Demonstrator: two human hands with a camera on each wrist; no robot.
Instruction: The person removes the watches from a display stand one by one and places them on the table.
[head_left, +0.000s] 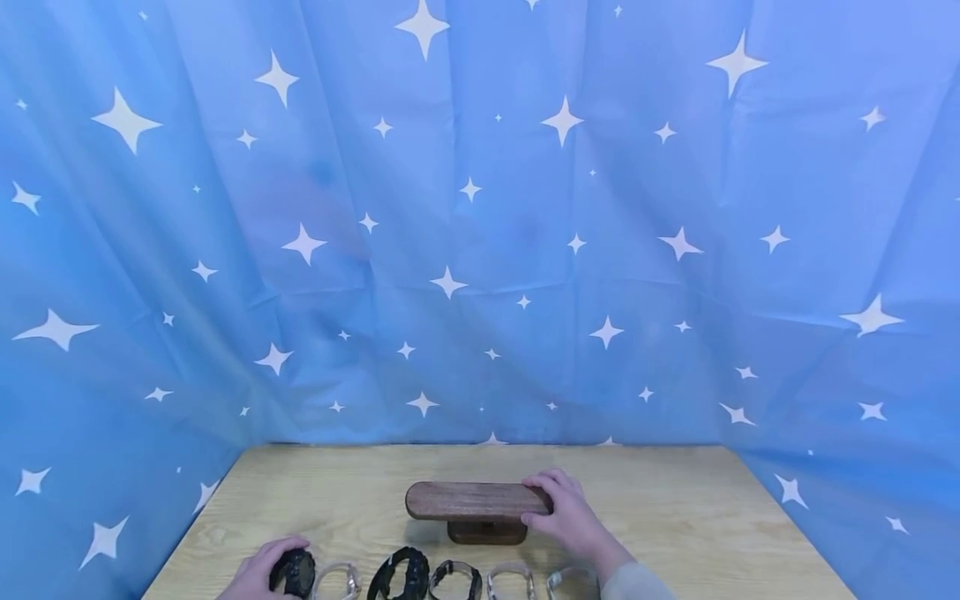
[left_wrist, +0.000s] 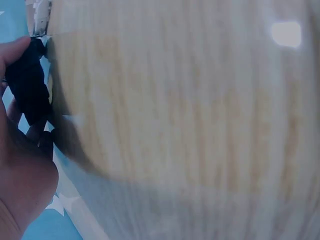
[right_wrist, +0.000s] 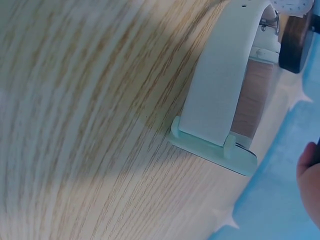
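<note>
My left hand [head_left: 258, 575] grips a chunky black watch [head_left: 298, 573] at the left end of a row of watches. In the left wrist view the thumb and fingers hold the black watch [left_wrist: 30, 85] from either side. Further right, my right hand [head_left: 568, 512] holds the right end of a dark wooden display stand [head_left: 472, 500], thumb at the near side and fingers over the far side. The stand has a long rounded bar on a short base [head_left: 487, 533]. A pale watch with a mint case [right_wrist: 215, 85] fills the middle of the right wrist view.
Along the near edge of the view stand a pale watch [head_left: 352, 581], a large black watch [head_left: 415, 575], a slimmer dark watch [head_left: 474, 583] and more pale ones [head_left: 510, 567]. The wooden table [head_left: 675, 500] ends at a blue star-patterned curtain [head_left: 510, 350].
</note>
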